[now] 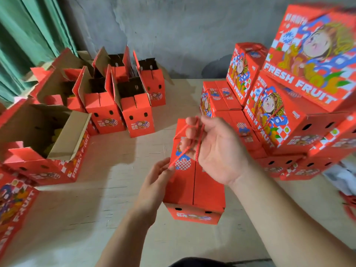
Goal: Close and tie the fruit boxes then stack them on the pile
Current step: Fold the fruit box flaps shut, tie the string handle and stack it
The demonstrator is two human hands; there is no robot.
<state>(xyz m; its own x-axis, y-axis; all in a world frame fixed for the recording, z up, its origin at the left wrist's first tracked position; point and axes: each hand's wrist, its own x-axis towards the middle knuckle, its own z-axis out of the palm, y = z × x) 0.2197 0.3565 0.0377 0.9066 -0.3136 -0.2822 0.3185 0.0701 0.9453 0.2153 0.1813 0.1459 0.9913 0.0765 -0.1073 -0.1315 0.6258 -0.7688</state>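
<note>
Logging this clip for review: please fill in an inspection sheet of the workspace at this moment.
Surface: pale board floor, partly bare.
Job's things: closed box in front, red cord over it; open boxes on the left; tied pile on the right.
Clutter: white material at the right edge, unclear.
Grippers: left hand pinches a cord end; right hand has cord looped round its fingers.
Cables: nothing seen.
Surroundings: grey wall, green curtain.

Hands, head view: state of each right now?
Left hand: pinches the red cord end.
Right hand: palm up, cord looped around its fingers.
</note>
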